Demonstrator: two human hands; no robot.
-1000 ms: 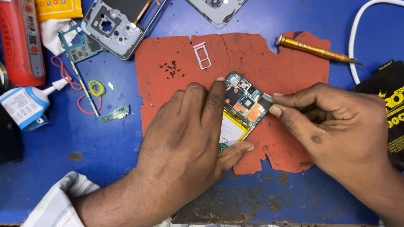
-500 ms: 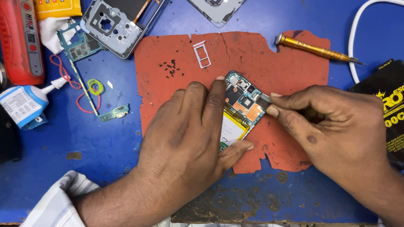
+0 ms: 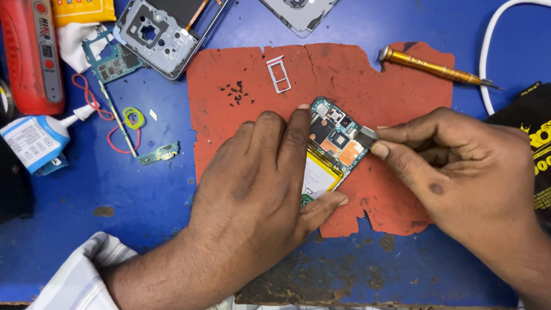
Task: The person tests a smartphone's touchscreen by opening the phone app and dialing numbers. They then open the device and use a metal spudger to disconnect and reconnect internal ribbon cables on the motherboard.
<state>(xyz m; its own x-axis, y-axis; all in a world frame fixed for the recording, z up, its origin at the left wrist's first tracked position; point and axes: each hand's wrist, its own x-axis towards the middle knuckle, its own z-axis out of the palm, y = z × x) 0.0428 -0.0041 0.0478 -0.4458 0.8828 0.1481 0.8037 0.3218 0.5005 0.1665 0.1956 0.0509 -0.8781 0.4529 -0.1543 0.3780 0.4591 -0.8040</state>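
Head view: we find the opened phone (image 3: 330,154) lying on the red mat (image 3: 400,99) at mid-surface. Left hand (image 3: 255,193) presses it flat, palm down; right hand (image 3: 466,178) pinches a small metal tool (image 3: 365,135) at its board. We judge prying under way; next needs gentle leverage.

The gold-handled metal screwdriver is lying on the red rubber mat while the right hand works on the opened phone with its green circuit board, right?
Nearly. The gold-handled metal screwdriver does lie on the red rubber mat, but the head view shows the opened phone's circuit board as blue, not green.
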